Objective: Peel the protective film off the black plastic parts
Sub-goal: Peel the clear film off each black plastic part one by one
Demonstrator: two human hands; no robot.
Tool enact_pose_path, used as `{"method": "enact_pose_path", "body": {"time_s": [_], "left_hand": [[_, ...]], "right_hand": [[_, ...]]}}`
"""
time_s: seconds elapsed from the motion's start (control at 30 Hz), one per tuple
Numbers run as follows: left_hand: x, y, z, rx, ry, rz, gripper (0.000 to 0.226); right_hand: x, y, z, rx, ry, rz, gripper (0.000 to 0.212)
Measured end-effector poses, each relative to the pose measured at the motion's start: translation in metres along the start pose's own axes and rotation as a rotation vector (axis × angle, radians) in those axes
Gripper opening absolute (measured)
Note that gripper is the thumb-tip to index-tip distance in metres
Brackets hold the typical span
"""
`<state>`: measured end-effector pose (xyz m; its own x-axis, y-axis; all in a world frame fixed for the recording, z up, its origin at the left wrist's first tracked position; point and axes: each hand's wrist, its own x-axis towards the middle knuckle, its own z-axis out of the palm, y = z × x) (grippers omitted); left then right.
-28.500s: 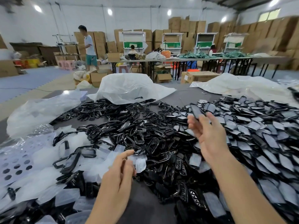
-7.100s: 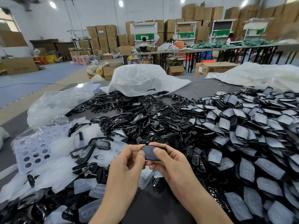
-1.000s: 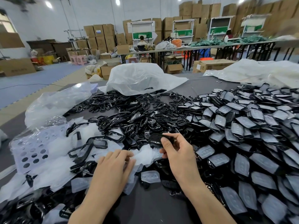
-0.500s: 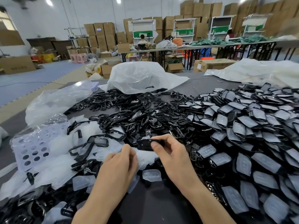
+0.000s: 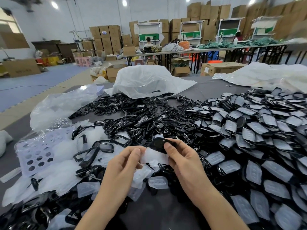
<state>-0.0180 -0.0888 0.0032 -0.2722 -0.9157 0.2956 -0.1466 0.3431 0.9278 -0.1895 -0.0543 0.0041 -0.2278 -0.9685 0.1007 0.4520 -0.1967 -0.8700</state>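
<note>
A second ago the left hand (image 5: 123, 161) lay on the peeled scraps (image 5: 63, 173) — now it pinches the film (image 5: 153, 156), drawn off the black part (image 5: 157, 144) toward seven o'clock.

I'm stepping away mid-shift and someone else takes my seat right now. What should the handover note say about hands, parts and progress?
Left hand: pinches the white film by its edge.
Right hand: grips the black part, thumb on top.
The film hangs below the part; whether it is fully free cannot be told.
Done: bare black parts heaped mid-table, loose films at the left.
Left: finish this one, then work through the large film-covered pile at the right.
</note>
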Motion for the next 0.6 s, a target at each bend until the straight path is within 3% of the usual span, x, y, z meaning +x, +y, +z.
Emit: {"method": "enact_pose_path", "body": {"time_s": [0.17, 0.43, 0.6], "left_hand": [[-0.001, 0.004, 0.003, -0.195, -0.071, -0.101, 0.021], [-0.002, 0.002, 0.007, 0.229, 0.113, 0.032, 0.024], [0.005, -0.003, -0.009, 0.264, 0.348, 0.03, 0.009]], "right_hand": [[0.001, -0.001, 0.0, 0.201, -0.073, 0.064, 0.02], [0.0, -0.003, 0.007, 0.291, -0.049, 0.121, 0.019], [0.003, -0.01, -0.002, 0.336, 0.067, 0.104, 0.018]]}}
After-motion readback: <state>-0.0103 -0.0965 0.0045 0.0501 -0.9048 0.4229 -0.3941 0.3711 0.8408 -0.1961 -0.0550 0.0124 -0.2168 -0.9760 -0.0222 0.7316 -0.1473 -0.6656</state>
